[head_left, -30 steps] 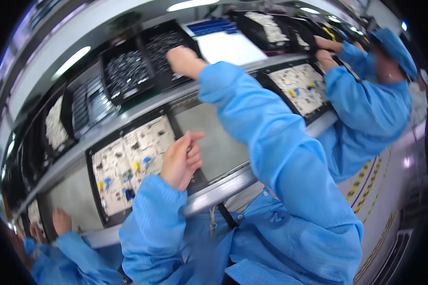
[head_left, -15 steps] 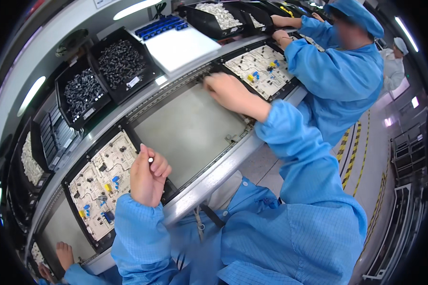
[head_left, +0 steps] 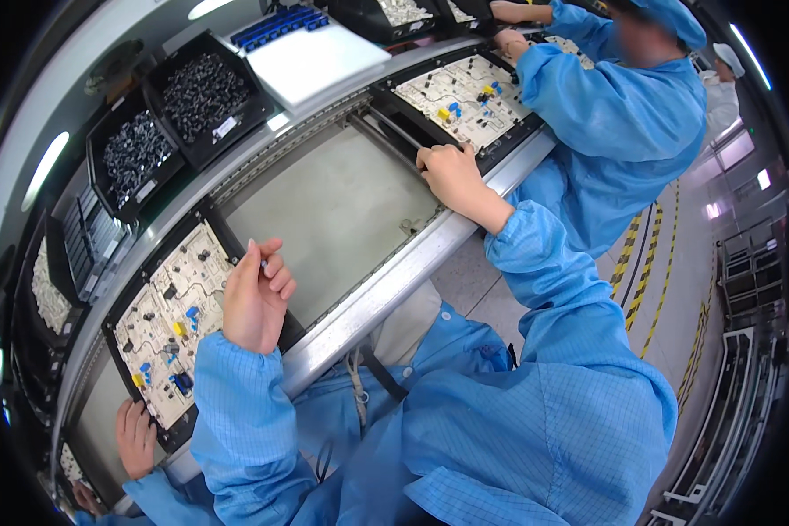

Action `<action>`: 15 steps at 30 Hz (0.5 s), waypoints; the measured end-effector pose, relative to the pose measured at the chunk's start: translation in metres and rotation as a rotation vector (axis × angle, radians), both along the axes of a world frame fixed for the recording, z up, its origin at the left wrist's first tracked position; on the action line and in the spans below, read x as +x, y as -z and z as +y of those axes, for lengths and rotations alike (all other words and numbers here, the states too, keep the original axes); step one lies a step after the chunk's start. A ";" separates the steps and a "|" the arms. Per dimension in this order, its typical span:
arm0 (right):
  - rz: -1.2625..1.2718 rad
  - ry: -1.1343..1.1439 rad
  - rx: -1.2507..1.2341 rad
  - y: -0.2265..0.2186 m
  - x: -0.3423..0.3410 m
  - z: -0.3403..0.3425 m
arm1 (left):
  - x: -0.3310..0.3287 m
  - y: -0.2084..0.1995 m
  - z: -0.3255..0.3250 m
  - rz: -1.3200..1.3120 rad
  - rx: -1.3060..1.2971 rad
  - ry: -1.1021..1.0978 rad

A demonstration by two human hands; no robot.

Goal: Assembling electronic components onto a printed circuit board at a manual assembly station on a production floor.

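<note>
My left hand is raised beside the right edge of a circuit board fitted with black, blue and yellow parts. Its thumb and fingers pinch a small dark cylindrical component, mostly hidden by the fingers. My right hand grips the near left corner of a black carrier frame, fingers bent over its edge. Within that frame lies a second populated circuit board. Between the two carriers runs a bare grey stretch of the line.
Beyond the rail stand black bins of small dark parts, a white panel and a blue rack. A co-worker in blue reaches over the right board. Another person's hand touches the left carrier. A metal rail runs in front of me.
My right hand has moved from the far rail toward me, onto the near corner of the right carrier. The other person's hand at lower left has reached the left carrier.
</note>
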State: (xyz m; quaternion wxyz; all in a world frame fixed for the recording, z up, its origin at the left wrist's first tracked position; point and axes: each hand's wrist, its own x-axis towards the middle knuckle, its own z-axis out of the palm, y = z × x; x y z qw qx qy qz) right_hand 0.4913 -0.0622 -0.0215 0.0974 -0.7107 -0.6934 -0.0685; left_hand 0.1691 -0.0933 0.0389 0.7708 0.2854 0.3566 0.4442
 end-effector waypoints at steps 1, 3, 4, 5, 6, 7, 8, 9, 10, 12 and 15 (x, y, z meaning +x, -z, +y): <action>0.004 -0.011 -0.007 0.002 -0.003 -0.002 | -0.003 0.003 0.001 -0.037 0.021 0.034; -0.010 -0.018 0.026 0.001 -0.013 -0.005 | -0.002 0.000 0.001 0.002 0.007 -0.004; 0.039 -0.005 -0.010 0.001 -0.014 -0.004 | -0.004 0.003 0.002 -0.042 0.027 0.016; 0.043 -0.016 -0.014 -0.002 -0.017 -0.006 | -0.005 0.004 0.004 -0.087 0.052 0.036; 0.121 -0.014 -0.021 -0.009 -0.020 -0.009 | -0.006 0.003 0.004 -0.063 0.074 0.071; 0.198 -0.012 -0.029 -0.015 -0.024 -0.012 | -0.008 0.002 0.004 -0.059 0.071 0.060; 0.226 -0.017 -0.046 -0.018 -0.029 -0.014 | -0.011 0.003 0.004 -0.156 0.067 0.139; 0.227 -0.028 -0.054 -0.019 -0.035 -0.016 | -0.013 0.004 0.003 -0.254 0.064 0.218; 0.240 -0.068 -0.069 -0.020 -0.041 -0.017 | -0.014 0.003 0.002 -0.254 0.058 0.206; 0.256 -0.109 -0.088 -0.023 -0.053 -0.023 | -0.012 -0.001 -0.002 -0.317 0.046 0.220; 0.334 -0.226 -0.076 -0.029 -0.076 -0.034 | -0.015 -0.006 -0.004 -0.259 0.066 0.172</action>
